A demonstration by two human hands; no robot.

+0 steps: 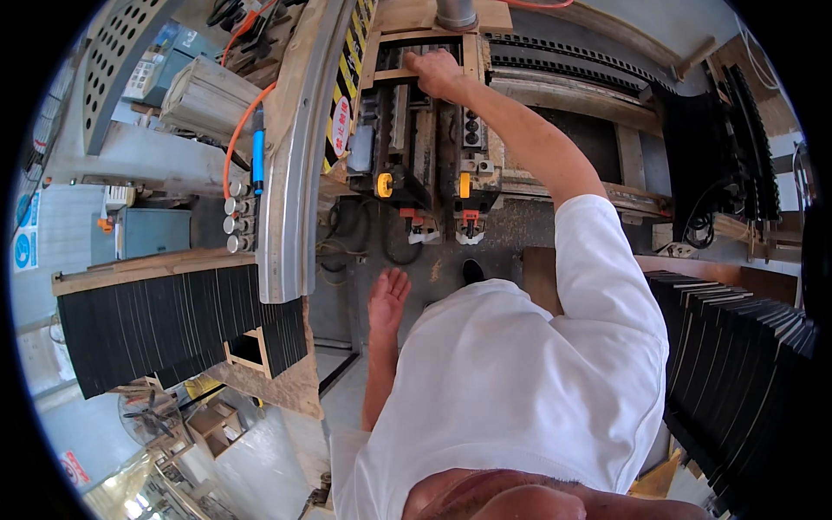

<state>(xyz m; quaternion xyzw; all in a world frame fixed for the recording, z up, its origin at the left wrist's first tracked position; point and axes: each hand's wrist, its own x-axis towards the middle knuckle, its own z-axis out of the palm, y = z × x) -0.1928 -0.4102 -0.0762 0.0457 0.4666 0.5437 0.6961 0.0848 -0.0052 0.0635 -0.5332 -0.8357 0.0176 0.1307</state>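
My right arm stretches forward to the machine, where my right hand [440, 74] is over a light wooden frame [397, 75]. Its fingers are curled down inside the frame's opening, and what they grip or touch there is hidden. The frame lies across the machine's parallel rails [425, 139]. My left hand [389, 299] hangs low in front of my body, palm showing and fingers stretched out, with nothing in it. Two yellow knobs [385, 185] sit at the near ends of the rails, above red fittings [471, 217].
A metal beam [290, 191] with a striped warning strip [353, 52] runs along the machine's left. Black panels stand in a row at left [165, 321] and another at right [737, 381]. An orange hose [236, 139] and black cables [403, 243] hang nearby.
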